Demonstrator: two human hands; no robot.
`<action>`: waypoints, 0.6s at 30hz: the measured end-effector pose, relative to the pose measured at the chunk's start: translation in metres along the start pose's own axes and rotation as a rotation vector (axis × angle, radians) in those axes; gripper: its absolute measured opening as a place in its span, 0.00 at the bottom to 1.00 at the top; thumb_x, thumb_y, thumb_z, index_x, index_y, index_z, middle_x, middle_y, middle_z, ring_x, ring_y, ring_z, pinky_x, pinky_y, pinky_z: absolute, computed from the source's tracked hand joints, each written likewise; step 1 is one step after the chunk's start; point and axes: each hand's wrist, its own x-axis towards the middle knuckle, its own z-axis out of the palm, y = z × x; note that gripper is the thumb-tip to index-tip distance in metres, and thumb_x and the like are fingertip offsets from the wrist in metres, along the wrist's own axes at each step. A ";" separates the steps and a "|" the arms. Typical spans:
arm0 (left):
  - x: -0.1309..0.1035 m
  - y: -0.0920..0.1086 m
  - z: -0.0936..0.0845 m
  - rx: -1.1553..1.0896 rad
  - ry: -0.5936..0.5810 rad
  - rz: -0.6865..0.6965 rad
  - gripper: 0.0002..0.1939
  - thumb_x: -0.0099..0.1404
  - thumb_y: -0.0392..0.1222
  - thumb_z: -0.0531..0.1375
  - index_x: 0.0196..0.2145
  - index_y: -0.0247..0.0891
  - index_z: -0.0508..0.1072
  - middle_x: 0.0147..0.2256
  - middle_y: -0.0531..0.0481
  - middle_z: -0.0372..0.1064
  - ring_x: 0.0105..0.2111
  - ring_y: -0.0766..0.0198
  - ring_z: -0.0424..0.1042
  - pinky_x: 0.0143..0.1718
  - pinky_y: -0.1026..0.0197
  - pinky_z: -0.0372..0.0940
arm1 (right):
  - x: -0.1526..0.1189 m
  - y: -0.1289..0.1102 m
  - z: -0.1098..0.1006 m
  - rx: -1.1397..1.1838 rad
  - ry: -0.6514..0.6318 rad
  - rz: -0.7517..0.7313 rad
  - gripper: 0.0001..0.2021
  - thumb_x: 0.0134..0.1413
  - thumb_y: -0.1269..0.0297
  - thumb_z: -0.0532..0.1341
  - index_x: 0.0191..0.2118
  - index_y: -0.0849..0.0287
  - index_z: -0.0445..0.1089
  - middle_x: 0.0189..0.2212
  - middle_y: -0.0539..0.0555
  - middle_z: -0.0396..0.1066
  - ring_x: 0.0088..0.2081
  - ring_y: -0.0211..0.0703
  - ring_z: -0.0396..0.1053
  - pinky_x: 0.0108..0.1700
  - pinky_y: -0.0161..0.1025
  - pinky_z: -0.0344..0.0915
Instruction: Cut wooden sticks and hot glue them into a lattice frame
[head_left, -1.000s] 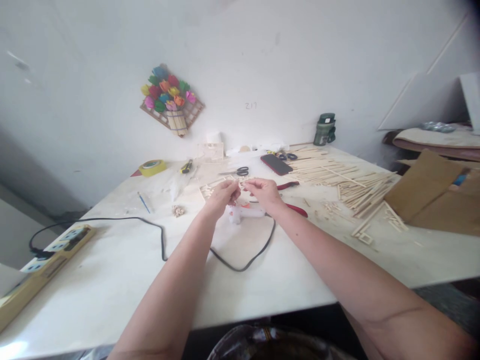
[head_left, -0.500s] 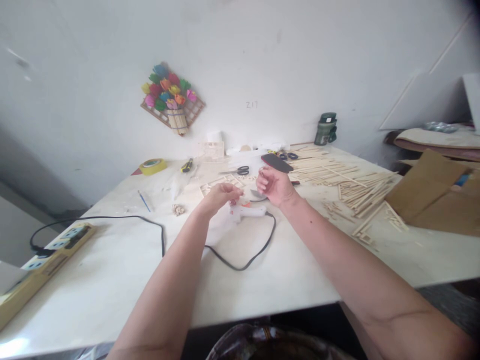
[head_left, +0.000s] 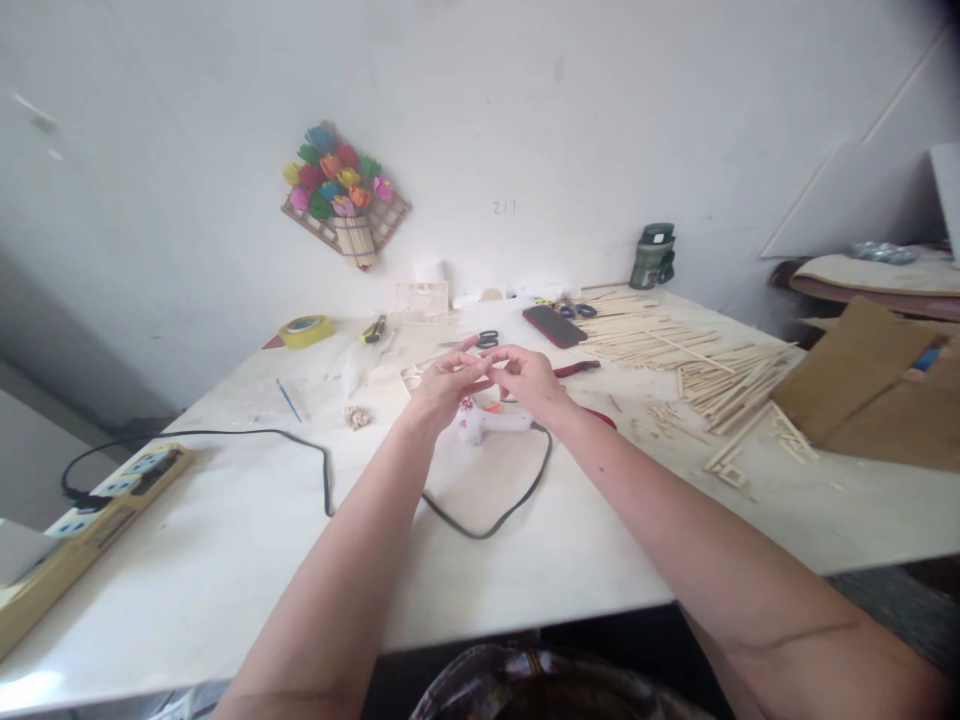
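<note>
Head camera: the person's left hand and right hand come together above the middle of the off-white tabletop, their fingers curved inward and the tips meeting or nearly so; whether a small piece is pinched between them cannot be told. Just below the hands, on the tabletop, lies a white glue gun with an orange part near its front, its black cord looping toward the person and passing behind the left forearm. A flat lattice of pale wooden strips shows partly behind the left hand, and beyond both hands are black-handled scissors. A red-handled tool lies partly hidden by the right hand and forearm. Farther back on the right rests a dark phone with a red edge, beside a broad spread of thin pale wooden sticks that reaches toward a brown cardboard box. Left of the left hand sit a small heap of pale pieces, a slim blue rod and, farther back, a yellow roll of tape.
</note>
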 end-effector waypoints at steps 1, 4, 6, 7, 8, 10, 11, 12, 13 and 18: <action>0.000 0.000 0.000 -0.026 -0.010 -0.023 0.09 0.47 0.42 0.66 0.24 0.34 0.73 0.51 0.46 0.60 0.47 0.58 0.64 0.43 0.55 0.65 | -0.001 -0.001 0.001 -0.006 -0.023 -0.022 0.07 0.40 0.62 0.61 0.28 0.58 0.70 0.18 0.45 0.66 0.16 0.30 0.58 0.19 0.30 0.56; 0.001 -0.001 -0.001 -0.105 -0.050 -0.100 0.10 0.48 0.44 0.65 0.27 0.35 0.73 0.47 0.45 0.65 0.40 0.60 0.68 0.41 0.55 0.66 | -0.001 0.000 0.003 0.052 -0.021 -0.007 0.07 0.39 0.62 0.62 0.27 0.59 0.70 0.19 0.46 0.67 0.16 0.29 0.57 0.18 0.30 0.57; 0.002 -0.001 -0.003 -0.136 -0.063 -0.145 0.11 0.48 0.44 0.65 0.29 0.35 0.73 0.47 0.44 0.65 0.37 0.61 0.70 0.39 0.55 0.67 | 0.002 0.003 0.001 0.131 0.054 0.051 0.07 0.38 0.62 0.62 0.27 0.59 0.69 0.19 0.46 0.67 0.15 0.29 0.57 0.18 0.30 0.58; 0.002 -0.001 -0.004 -0.140 -0.057 -0.159 0.12 0.48 0.44 0.65 0.29 0.35 0.73 0.48 0.44 0.65 0.36 0.61 0.70 0.37 0.56 0.67 | 0.004 0.005 -0.002 0.169 0.104 0.080 0.08 0.37 0.63 0.63 0.27 0.60 0.69 0.18 0.46 0.67 0.16 0.29 0.58 0.19 0.30 0.59; 0.003 -0.002 -0.005 -0.136 -0.040 -0.171 0.12 0.49 0.44 0.65 0.30 0.35 0.73 0.48 0.44 0.65 0.36 0.62 0.70 0.36 0.57 0.68 | 0.007 0.007 -0.005 0.204 0.154 0.100 0.08 0.36 0.64 0.63 0.26 0.60 0.68 0.18 0.46 0.68 0.16 0.30 0.60 0.20 0.31 0.61; 0.003 -0.002 -0.006 -0.126 -0.007 -0.199 0.13 0.49 0.44 0.65 0.31 0.36 0.72 0.50 0.44 0.64 0.36 0.63 0.70 0.35 0.59 0.68 | 0.011 0.011 -0.011 0.262 0.224 0.107 0.08 0.35 0.64 0.64 0.26 0.60 0.68 0.19 0.48 0.69 0.19 0.32 0.63 0.22 0.31 0.63; 0.003 -0.002 -0.007 -0.129 -0.001 -0.212 0.13 0.49 0.45 0.64 0.32 0.36 0.72 0.49 0.43 0.65 0.36 0.63 0.70 0.36 0.59 0.67 | 0.013 0.013 -0.013 0.285 0.237 0.105 0.09 0.35 0.64 0.64 0.26 0.60 0.68 0.20 0.49 0.70 0.20 0.32 0.65 0.23 0.32 0.64; 0.003 -0.003 -0.008 -0.139 -0.005 -0.225 0.13 0.50 0.45 0.64 0.33 0.36 0.72 0.48 0.43 0.66 0.37 0.62 0.70 0.37 0.59 0.67 | 0.015 0.014 -0.015 0.307 0.236 0.104 0.09 0.35 0.63 0.65 0.26 0.60 0.68 0.21 0.50 0.70 0.21 0.33 0.65 0.23 0.32 0.64; 0.003 -0.003 -0.008 -0.151 -0.015 -0.236 0.14 0.50 0.45 0.64 0.33 0.36 0.71 0.46 0.42 0.68 0.38 0.61 0.71 0.38 0.59 0.67 | 0.015 0.014 -0.015 0.327 0.225 0.108 0.09 0.35 0.63 0.65 0.26 0.60 0.68 0.22 0.50 0.71 0.21 0.33 0.65 0.23 0.32 0.64; 0.002 -0.004 -0.006 -0.169 -0.071 -0.203 0.14 0.50 0.43 0.65 0.34 0.35 0.71 0.35 0.45 0.72 0.36 0.62 0.72 0.39 0.59 0.65 | 0.007 0.009 -0.005 0.414 0.051 0.165 0.10 0.35 0.64 0.65 0.27 0.61 0.68 0.20 0.48 0.69 0.21 0.33 0.65 0.24 0.33 0.65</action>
